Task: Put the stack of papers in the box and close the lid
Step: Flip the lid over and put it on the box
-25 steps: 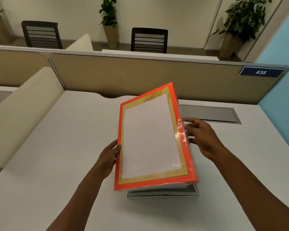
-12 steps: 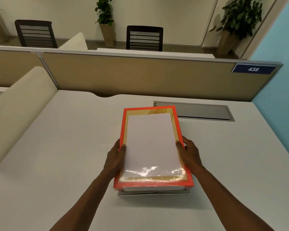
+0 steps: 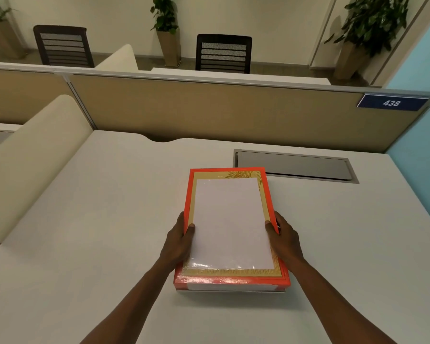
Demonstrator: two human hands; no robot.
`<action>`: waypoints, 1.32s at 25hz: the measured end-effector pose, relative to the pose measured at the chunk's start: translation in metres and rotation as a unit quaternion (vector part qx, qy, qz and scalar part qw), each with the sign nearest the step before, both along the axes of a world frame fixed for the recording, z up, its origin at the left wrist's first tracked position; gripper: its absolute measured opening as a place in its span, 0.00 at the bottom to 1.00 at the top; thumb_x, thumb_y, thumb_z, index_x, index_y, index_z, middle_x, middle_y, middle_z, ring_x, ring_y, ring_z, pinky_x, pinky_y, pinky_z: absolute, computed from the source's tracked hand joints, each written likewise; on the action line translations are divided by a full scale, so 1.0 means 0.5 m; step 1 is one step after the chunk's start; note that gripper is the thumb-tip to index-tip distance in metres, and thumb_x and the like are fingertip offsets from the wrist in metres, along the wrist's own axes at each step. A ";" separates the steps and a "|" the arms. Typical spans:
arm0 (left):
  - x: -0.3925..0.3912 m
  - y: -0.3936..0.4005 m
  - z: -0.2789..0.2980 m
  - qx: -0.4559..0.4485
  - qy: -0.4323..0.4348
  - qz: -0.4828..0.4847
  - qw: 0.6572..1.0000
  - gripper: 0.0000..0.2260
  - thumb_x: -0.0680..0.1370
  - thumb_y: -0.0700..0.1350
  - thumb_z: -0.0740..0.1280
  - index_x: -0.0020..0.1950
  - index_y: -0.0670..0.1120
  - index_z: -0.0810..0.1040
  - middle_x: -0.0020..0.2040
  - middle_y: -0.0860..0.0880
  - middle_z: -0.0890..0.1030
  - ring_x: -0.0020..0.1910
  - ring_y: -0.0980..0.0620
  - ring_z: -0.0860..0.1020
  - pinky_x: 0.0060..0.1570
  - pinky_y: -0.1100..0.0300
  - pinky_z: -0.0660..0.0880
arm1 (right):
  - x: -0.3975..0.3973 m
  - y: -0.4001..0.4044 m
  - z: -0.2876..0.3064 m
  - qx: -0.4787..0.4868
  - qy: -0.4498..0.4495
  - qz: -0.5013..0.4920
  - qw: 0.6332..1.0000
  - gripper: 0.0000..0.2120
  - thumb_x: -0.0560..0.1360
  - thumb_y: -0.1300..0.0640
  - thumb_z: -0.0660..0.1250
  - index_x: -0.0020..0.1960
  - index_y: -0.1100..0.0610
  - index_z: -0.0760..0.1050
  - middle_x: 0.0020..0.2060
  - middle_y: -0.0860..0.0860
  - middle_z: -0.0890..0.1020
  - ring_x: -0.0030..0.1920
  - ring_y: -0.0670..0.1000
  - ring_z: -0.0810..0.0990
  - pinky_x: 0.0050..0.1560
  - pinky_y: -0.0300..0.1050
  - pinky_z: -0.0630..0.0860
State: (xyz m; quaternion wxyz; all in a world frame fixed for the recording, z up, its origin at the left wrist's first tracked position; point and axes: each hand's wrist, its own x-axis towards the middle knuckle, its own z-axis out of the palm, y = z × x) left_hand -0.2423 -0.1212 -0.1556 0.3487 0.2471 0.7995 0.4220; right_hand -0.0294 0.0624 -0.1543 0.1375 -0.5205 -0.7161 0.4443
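Desk, lid btwn L hand & R hand, both grips clasping its sides

The counter in front of me is a plain off-white surface. One item rests directly on it: the box, orange lid on, near my edge. A grey recessed hatch sits flush just beyond the box.

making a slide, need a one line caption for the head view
Both hands, left hand and right hand, press the orange lid down onto the box on a white desk.
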 end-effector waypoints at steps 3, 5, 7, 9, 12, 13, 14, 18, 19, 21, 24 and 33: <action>-0.002 -0.005 -0.004 0.001 -0.005 -0.003 1.000 0.25 0.84 0.53 0.57 0.81 0.50 0.56 0.76 0.45 0.71 0.70 0.40 0.76 0.67 0.44 0.75 | 0.002 -0.004 -0.013 0.003 -0.004 -0.002 1.000 0.24 0.82 0.48 0.58 0.76 0.52 0.64 0.69 0.53 0.77 0.62 0.59 0.80 0.63 0.56 0.76; 0.003 -0.008 -0.006 0.001 -0.008 -0.001 1.000 0.25 0.84 0.52 0.56 0.81 0.50 0.56 0.75 0.46 0.71 0.70 0.40 0.75 0.67 0.45 0.74 | 0.006 -0.007 -0.020 0.004 -0.009 0.001 1.000 0.24 0.82 0.48 0.58 0.77 0.52 0.63 0.69 0.54 0.77 0.63 0.59 0.80 0.64 0.57 0.76; 0.006 -0.010 -0.009 0.000 -0.003 -0.001 1.000 0.25 0.84 0.52 0.56 0.81 0.49 0.56 0.75 0.46 0.71 0.70 0.40 0.75 0.67 0.45 0.74 | 0.009 -0.009 -0.025 0.006 -0.013 0.003 1.000 0.25 0.82 0.48 0.58 0.77 0.52 0.62 0.69 0.54 0.76 0.62 0.59 0.80 0.64 0.56 0.76; 0.005 -0.010 -0.015 0.000 0.005 -0.004 1.000 0.25 0.84 0.52 0.56 0.81 0.49 0.56 0.75 0.46 0.71 0.71 0.40 0.75 0.67 0.45 0.74 | 0.010 -0.009 -0.026 0.009 -0.014 0.006 1.000 0.25 0.82 0.48 0.57 0.78 0.51 0.60 0.69 0.54 0.76 0.56 0.56 0.81 0.60 0.53 0.77; 0.006 -0.009 -0.025 -0.007 0.019 -0.004 1.000 0.26 0.85 0.52 0.56 0.81 0.49 0.55 0.76 0.45 0.70 0.71 0.40 0.74 0.69 0.43 0.73 | 0.012 -0.011 -0.028 0.025 -0.020 0.021 0.999 0.27 0.82 0.48 0.57 0.79 0.50 0.55 0.67 0.55 0.77 0.48 0.52 0.79 0.54 0.49 0.79; 0.006 -0.009 -0.029 -0.008 0.023 -0.004 1.000 0.26 0.85 0.52 0.56 0.81 0.49 0.54 0.76 0.45 0.70 0.72 0.40 0.74 0.70 0.42 0.73 | 0.013 -0.013 -0.032 0.034 -0.024 0.030 0.999 0.28 0.82 0.47 0.57 0.80 0.49 0.54 0.66 0.55 0.78 0.48 0.52 0.80 0.55 0.50 0.80; 0.006 -0.009 -0.031 -0.009 0.027 -0.004 1.000 0.26 0.85 0.53 0.56 0.82 0.49 0.54 0.77 0.45 0.69 0.72 0.39 0.73 0.71 0.42 0.72 | 0.015 -0.016 -0.036 0.043 -0.029 0.038 0.998 0.28 0.82 0.47 0.56 0.80 0.49 0.53 0.66 0.55 0.78 0.49 0.52 0.80 0.56 0.51 0.80; 0.008 -0.006 -0.039 -0.011 0.034 -0.004 0.999 0.27 0.84 0.53 0.56 0.82 0.49 0.54 0.77 0.45 0.69 0.72 0.39 0.74 0.71 0.41 0.72 | 0.015 -0.019 -0.049 0.062 -0.041 0.043 0.996 0.29 0.82 0.47 0.55 0.80 0.50 0.52 0.65 0.55 0.79 0.51 0.54 0.82 0.58 0.53 0.80; 0.008 -0.005 -0.042 -0.010 0.034 -0.004 0.999 0.27 0.84 0.52 0.56 0.82 0.49 0.54 0.77 0.45 0.69 0.72 0.39 0.74 0.71 0.41 0.72 | 0.015 -0.020 -0.051 0.068 -0.046 0.043 0.996 0.29 0.82 0.47 0.55 0.80 0.50 0.52 0.65 0.55 0.79 0.53 0.55 0.83 0.58 0.53 0.81; 0.008 -0.006 -0.047 -0.010 0.036 -0.006 0.999 0.27 0.84 0.53 0.56 0.82 0.49 0.53 0.77 0.45 0.69 0.72 0.39 0.73 0.71 0.41 0.72 | 0.015 -0.020 -0.057 0.074 -0.050 0.045 0.995 0.29 0.83 0.48 0.55 0.80 0.50 0.52 0.64 0.55 0.79 0.55 0.56 0.83 0.58 0.53 0.80; 0.009 -0.007 -0.056 -0.011 0.049 0.001 0.999 0.29 0.84 0.54 0.57 0.82 0.49 0.52 0.79 0.45 0.66 0.75 0.39 0.70 0.73 0.41 0.69 | 0.017 -0.022 -0.067 0.082 -0.051 0.046 0.994 0.28 0.82 0.48 0.56 0.80 0.50 0.52 0.66 0.55 0.78 0.58 0.57 0.82 0.60 0.53 0.79; 0.016 -0.008 -0.071 -0.018 0.090 0.005 0.996 0.29 0.84 0.53 0.57 0.83 0.50 0.49 0.81 0.46 0.64 0.77 0.41 0.68 0.75 0.41 0.66 | 0.034 -0.051 -0.102 0.146 -0.056 0.047 0.987 0.28 0.82 0.49 0.56 0.80 0.52 0.54 0.72 0.54 0.73 0.68 0.58 0.77 0.68 0.57 0.75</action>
